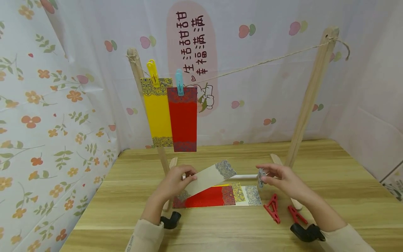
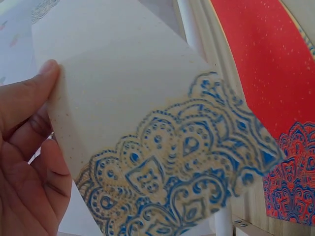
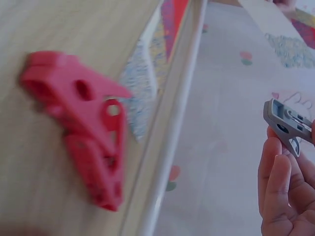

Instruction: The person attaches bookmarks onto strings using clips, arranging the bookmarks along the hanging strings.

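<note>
My left hand pinches a cream paper card by its edge, thumb on the near face. Blue-and-gold lace patterns decorate the card's ends. It is tilted above a pile of cards on the table, a red card on top, with yellow and white ones partly under it. My right hand holds a grey clothespin between thumb and fingers, to the right of the cream card and apart from it. Two red clothespins lie on the table below that hand; one appears large in the right wrist view.
A twine line sags between two wooden posts. From its left part hang a yellow card under a yellow clothespin and a red card under a blue clothespin. A white rod runs low behind the pile.
</note>
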Motion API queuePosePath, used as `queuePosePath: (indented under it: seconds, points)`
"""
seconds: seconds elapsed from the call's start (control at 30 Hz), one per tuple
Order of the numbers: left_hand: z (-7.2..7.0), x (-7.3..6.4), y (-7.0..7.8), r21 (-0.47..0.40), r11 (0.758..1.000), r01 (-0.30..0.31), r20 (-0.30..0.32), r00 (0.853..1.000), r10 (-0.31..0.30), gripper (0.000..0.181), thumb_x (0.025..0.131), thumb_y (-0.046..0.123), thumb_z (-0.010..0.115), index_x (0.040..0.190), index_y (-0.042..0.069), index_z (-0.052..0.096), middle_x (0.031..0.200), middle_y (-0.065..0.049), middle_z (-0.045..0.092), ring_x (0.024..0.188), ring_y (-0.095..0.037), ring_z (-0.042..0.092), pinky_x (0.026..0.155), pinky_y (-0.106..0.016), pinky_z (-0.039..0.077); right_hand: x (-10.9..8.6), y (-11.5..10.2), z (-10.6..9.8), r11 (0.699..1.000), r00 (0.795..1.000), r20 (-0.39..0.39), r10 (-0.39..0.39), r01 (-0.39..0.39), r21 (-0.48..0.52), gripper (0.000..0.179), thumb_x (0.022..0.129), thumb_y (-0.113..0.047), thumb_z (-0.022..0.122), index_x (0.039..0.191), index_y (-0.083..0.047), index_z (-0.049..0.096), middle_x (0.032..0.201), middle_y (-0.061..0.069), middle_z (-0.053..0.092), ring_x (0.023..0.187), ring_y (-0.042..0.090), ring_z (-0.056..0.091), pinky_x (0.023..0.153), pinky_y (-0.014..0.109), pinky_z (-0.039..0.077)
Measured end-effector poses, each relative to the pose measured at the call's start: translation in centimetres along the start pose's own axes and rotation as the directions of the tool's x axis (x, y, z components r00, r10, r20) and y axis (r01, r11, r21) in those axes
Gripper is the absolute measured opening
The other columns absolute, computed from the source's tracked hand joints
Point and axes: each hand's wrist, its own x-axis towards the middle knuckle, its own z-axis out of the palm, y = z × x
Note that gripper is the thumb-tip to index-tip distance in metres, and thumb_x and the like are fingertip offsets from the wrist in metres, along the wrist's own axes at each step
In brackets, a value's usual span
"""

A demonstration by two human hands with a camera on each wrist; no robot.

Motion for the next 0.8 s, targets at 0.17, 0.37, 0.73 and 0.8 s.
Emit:
queuePosePath:
  seconds: [0.17, 0.37, 0.73, 0.8]
  points:
    - [-0.2, 0.2, -0.1, 0.015, 1.0, 0.016, -0.05, 0.999, -0.015, 0.004, 0.092, 0.013, 0.07, 0.095, 0.01, 0.071, 0.085, 0.003, 0.067, 0.072, -0.007, 0.049, 0.062, -0.021, 0.045, 0.7, -1.5, 0.2, 0.998, 0.998, -0.032, -0.046, 0.044, -0.054, 0.039, 0.098, -0.016, 0.062, 0.135, -0.006, 0.059, 0.107, 0.004, 0.069, 0.094, 0.0, 0.061, 0.078, 0.024, 0.053]
    - [-0.4, 0.3, 0.3, 0.031, 0.998, 0.046, -0.111, 0.993, -0.042, 0.004, 0.092, 0.013, 0.07, 0.094, 0.011, 0.072, 0.08, 0.004, 0.063, 0.072, -0.009, 0.049, 0.059, -0.021, 0.043, 2.1, -3.5, 0.7, 0.995, 0.995, -0.041, -0.087, 0.085, -0.048, 0.037, 0.096, -0.015, 0.065, 0.133, -0.009, 0.062, 0.102, 0.002, 0.07, 0.091, 0.005, 0.061, 0.071, 0.024, 0.051]
    - [-1.2, 0.3, 1.3, 0.022, 0.994, -0.102, -0.269, 0.957, 0.105, 0.007, 0.089, 0.007, 0.072, 0.096, 0.007, 0.072, 0.078, 0.001, 0.064, 0.07, -0.007, 0.048, 0.054, -0.02, 0.04, 3.6, -6.4, 1.4, 0.988, 0.981, -0.119, -0.153, 0.154, -0.005, 0.037, 0.096, -0.008, 0.065, 0.133, -0.007, 0.061, 0.11, 0.01, 0.068, 0.09, 0.005, 0.06, 0.066, 0.025, 0.053]
    - [-1.4, 0.5, 1.4, 0.011, 0.991, -0.135, -0.296, 0.946, 0.132, 0.007, 0.089, 0.006, 0.072, 0.096, 0.006, 0.071, 0.078, -0.001, 0.064, 0.067, -0.008, 0.048, 0.052, -0.02, 0.039, 3.8, -7.1, 1.4, 0.98, 0.968, -0.153, -0.197, 0.199, -0.003, 0.037, 0.095, -0.006, 0.065, 0.132, -0.006, 0.061, 0.105, 0.01, 0.067, 0.088, 0.006, 0.06, 0.066, 0.025, 0.053]
